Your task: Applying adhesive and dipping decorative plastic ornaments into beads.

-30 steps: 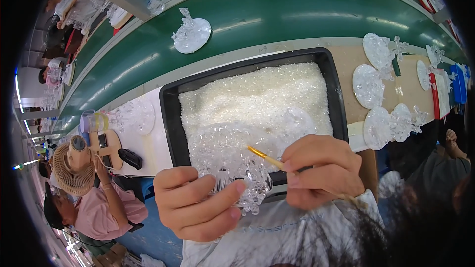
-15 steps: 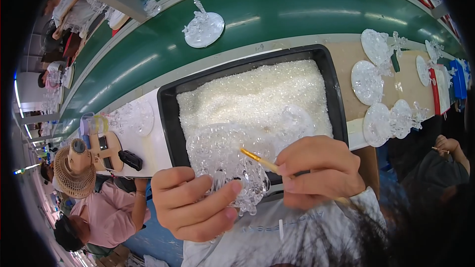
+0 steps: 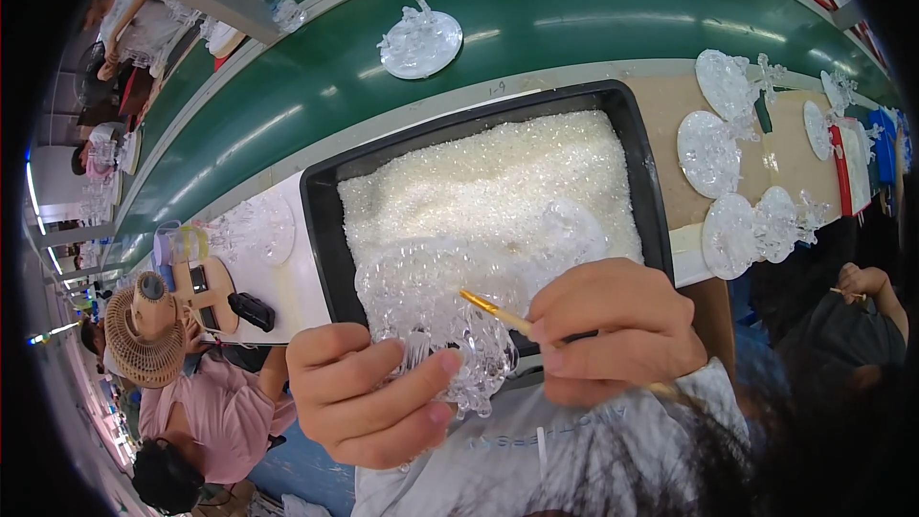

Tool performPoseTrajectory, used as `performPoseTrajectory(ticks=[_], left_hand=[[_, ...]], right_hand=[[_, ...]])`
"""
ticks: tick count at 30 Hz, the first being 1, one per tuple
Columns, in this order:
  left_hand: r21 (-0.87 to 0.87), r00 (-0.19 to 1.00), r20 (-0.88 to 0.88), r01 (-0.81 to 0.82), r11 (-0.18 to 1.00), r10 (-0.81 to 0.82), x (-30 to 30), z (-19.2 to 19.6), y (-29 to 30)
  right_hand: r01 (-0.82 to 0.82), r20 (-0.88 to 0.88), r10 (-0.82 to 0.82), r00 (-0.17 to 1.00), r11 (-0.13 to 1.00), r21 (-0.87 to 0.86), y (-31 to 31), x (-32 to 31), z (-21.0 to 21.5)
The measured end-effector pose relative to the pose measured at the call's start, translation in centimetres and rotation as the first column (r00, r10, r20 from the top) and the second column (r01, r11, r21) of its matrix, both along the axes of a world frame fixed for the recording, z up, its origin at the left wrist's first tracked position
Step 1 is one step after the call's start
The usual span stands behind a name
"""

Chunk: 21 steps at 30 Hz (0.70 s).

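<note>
holding a clear, knobbly moulded plastic piece (image 3: 436,325) over the near edge of the black rectangular tray of white granules (image 3: 321,230), the left hand (image 3: 369,397) has its fingers curled round the piece's lower left side, thumb on its front. the right hand (image 3: 622,335), just right of the piece, is closed in a pinch on a thin yellow-tipped stick (image 3: 493,311), whose tip touches the piece's upper right. the piece's outline blurs into the granules; the stick's rear end is hidden inside the fist.

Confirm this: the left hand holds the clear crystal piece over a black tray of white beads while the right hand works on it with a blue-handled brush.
One detail is wrong. In the head view the brush in the right hand is yellow-gold, not blue-handled. The left hand does hold the clear crystal piece over the black tray of white beads.
</note>
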State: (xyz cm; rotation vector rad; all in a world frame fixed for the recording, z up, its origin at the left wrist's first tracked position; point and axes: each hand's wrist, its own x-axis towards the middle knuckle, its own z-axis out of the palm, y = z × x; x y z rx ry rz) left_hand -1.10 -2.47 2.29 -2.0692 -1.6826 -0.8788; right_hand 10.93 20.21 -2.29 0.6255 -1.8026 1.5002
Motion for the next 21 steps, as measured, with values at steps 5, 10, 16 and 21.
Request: performPoseTrajectory(ticks=[5,10,16,21], left_hand=[[-0.027,1.0,0.019,0.004,1.0,-0.003,-0.02,0.19,-0.06],[-0.042,0.999,0.04,0.006,0.999,-0.004,0.11,0.27,-0.38],[-0.117,0.997,0.056,0.05,0.992,-0.044,-0.26,0.88,-0.4],[-0.117,0.998,0.051,0.054,0.992,-0.048,-0.21,0.71,-0.64]], right_hand=[[0.0,0.005,0.0,1.0,1.0,0.028,0.18,0.08,-0.11],[-0.017,-0.013,0.017,1.0,1.0,0.016,0.18,-0.38,-0.18],[0.014,-0.077,-0.016,0.997,0.999,-0.035,-0.17,-0.67,-0.46],[0.049,-0.075,-0.052,0.996,0.998,-0.05,-0.59,-0.87,-0.69]])
